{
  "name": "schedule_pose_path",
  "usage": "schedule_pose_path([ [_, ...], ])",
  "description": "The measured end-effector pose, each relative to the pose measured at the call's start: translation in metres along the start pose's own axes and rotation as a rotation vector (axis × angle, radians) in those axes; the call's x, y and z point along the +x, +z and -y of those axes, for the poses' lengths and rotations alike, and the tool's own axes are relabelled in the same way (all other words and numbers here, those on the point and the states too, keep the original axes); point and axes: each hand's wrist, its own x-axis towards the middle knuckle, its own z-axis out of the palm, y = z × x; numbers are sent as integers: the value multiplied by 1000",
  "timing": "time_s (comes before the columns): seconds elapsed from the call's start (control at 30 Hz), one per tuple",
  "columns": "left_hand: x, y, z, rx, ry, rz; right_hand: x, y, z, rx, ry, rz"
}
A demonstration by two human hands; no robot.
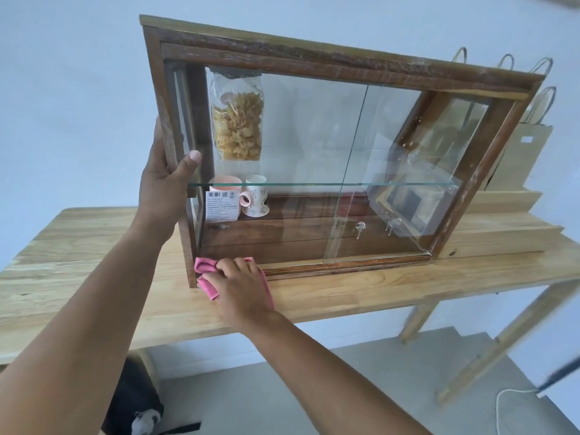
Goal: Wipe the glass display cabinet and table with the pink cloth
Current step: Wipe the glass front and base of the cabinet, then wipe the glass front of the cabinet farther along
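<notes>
Both of our bare forearms reach up from the bottom of the view toward the cabinet. Our right hand [241, 285] lies flat over the pink cloth [205, 273], fingers [233, 267] curled together and pressing the bunched fabric against the lower left corner of the glass display cabinet [329, 152], where its base rail meets the tabletop [78, 262]. Cloth edges stick out on either side of the hand. Our left hand [166, 180] wraps around the cabinet's left upright post, thumb across the front edge, the other fingers hidden behind the wood, so we cannot tell how tightly they close.

We see one cabinet, dark wood with two sliding glass panes and one glass shelf, standing on a pale wooden tabletop with light wooden legs. Inside, one clear bag of yellow crisps [237, 127] stands upright at the left, above two mugs [248, 199] side by side, one pink with a white label and one white with a pattern. Two small clear clips [376, 229] sit on the lower right glass. Behind the cabinet's right end stand brown paper bags [518, 152], of which we count four looped handles. White walls surround us, grey floor lies below, with one white cable [502, 403] at right and something dark under the tabletop at left.
</notes>
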Motion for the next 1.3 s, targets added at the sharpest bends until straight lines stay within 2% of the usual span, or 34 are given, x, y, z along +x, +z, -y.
schedule_pose_path([
  [0.1, -10, 15, -5, 138, 92, -168, -7, -15, -23, -16, -1, 22],
  [0.17, -19, 29, -14, 323, 238, -361, -20, -29, -50, -21, 76, -21],
  [0.23, -25, 43, -29, 475, 434, -484, -38, -45, -81, -56, 141, -51],
  [0.3, -26, 61, -44, 583, 630, -492, -51, -60, -106, -38, 222, 4],
  [0.37, -25, 82, -58, 638, 758, -430, -53, -77, -120, 53, 341, 11],
  [0.4, -23, 94, -64, 659, 794, -404, -51, -88, -124, 177, 443, -77],
  [0.47, -17, 114, -74, 695, 849, -377, -41, -117, -133, 473, 596, -466],
  [0.53, -9, 129, -83, 749, 909, -372, -25, -150, -142, 568, 556, -851],
  [0.6, -1, 145, -92, 831, 946, -353, -4, -176, -155, 500, 391, -996],
  [0.63, 3, 154, -96, 871, 949, -331, 10, -185, -160, 420, 304, -978],
  [0.7, 9, 170, -102, 928, 920, -275, 35, -190, -167, 163, 177, -799],
  [0.77, 12, 183, -103, 959, 879, -256, 54, -184, -175, -140, 139, -604],
  [0.83, 15, 189, -101, 967, 859, -285, 68, -181, -190, -300, 115, -537],
  [0.97, 22, 196, -96, 970, 831, -357, 75, -195, -241, -412, -4, -559],
  [1.03, 24, 202, -93, 956, 827, -404, 68, -203, -269, -490, -2, -564],
  [1.17, 26, 209, -89, 917, 841, -465, 44, -223, -328, -505, 178, -608],
  [1.23, 25, 211, -87, 909, 840, -477, 31, -234, -348, -350, 312, -692],
  [1.3, 21, 215, -84, 904, 830, -490, 25, -241, -355, -242, 370, -733],
])
